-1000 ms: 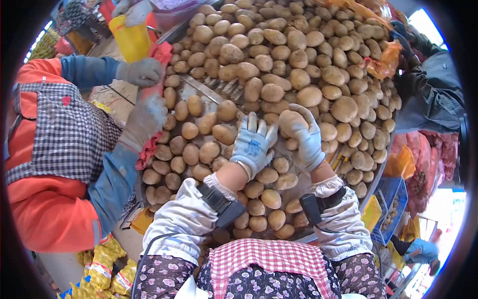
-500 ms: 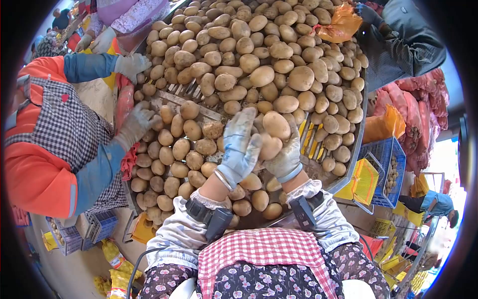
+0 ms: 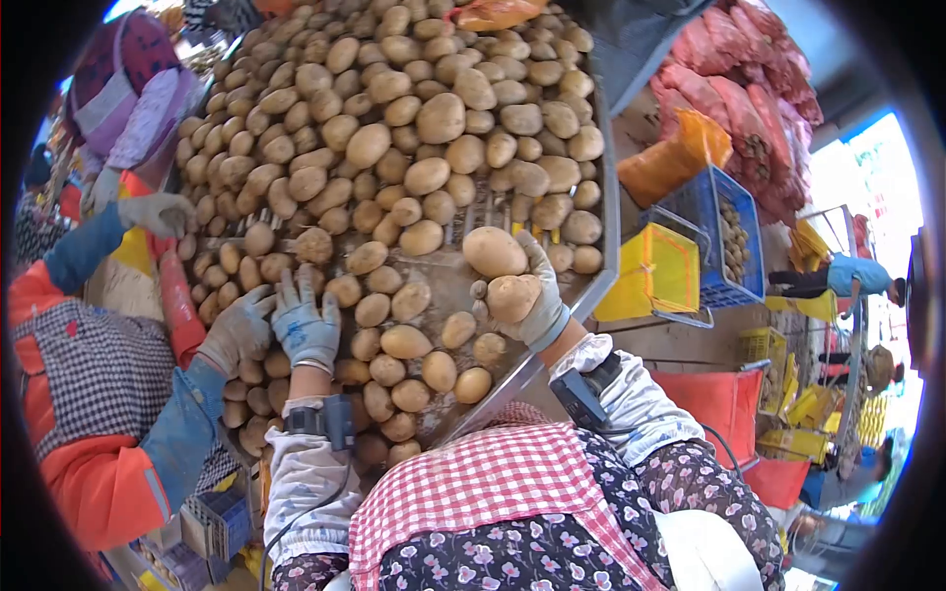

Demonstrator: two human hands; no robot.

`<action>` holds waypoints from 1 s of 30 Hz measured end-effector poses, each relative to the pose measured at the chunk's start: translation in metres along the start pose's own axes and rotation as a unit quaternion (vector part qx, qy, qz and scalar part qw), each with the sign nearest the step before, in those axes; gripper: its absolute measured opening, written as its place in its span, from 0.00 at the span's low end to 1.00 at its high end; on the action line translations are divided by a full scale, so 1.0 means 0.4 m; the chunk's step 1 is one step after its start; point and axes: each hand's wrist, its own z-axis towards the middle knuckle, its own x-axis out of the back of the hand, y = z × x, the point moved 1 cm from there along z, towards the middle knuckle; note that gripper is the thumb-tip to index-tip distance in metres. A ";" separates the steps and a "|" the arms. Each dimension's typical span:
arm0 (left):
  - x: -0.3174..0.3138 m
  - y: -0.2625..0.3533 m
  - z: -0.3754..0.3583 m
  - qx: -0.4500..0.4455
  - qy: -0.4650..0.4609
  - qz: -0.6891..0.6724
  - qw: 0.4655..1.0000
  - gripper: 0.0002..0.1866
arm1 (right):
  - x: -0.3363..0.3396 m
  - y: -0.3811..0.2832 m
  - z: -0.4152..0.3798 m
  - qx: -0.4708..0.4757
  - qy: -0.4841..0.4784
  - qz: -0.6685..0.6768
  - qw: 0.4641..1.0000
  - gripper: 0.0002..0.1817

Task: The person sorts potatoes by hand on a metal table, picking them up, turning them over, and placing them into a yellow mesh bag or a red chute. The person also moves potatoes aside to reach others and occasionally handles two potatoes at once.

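Note:
Potatoes point(image 3: 426, 177) lie piled on a metal sorting table point(image 3: 607, 187) with slats. In my gloved right hand point(image 3: 542, 300), near the table's right edge, are two large potatoes point(image 3: 495, 252), one above the other. My gloved left hand point(image 3: 304, 323) is over the potatoes at the left, its fingers spread and pointing away from me, with nothing visibly gripped. Right beside it is a co-worker's gloved hand point(image 3: 239, 330). That person's other glove point(image 3: 158, 213) is farther back, at the table's left edge.
Right of the table stand a yellow basket point(image 3: 645, 281) and a blue crate point(image 3: 746, 258) holding potatoes. Red mesh sacks point(image 3: 734, 98) and an orange sack point(image 3: 680, 158) lie behind them. Co-workers stand at the left; another person point(image 3: 852, 276) is far right.
The view has turned to the right. My left hand has moved away leftward from my right and opened over the potatoes. Two potatoes stay in my right hand.

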 end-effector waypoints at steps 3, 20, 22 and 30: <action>-0.013 0.008 -0.030 -0.012 0.001 -0.014 1.000 0.34 | -0.041 -0.124 -0.141 0.135 0.080 -0.040 0.987 0.33; 0.070 0.045 -0.107 0.074 0.018 0.063 0.995 0.33 | -0.016 -0.069 -0.105 0.335 0.103 -0.918 0.185 0.28; 0.132 0.121 -0.118 -0.016 0.036 -0.020 0.999 0.34 | 0.015 0.035 -0.073 0.056 0.014 -0.935 0.349 0.27; 0.166 0.209 -0.192 -0.150 -0.171 -0.168 0.959 0.27 | -0.114 -0.144 0.317 0.263 0.033 -0.955 0.131 0.35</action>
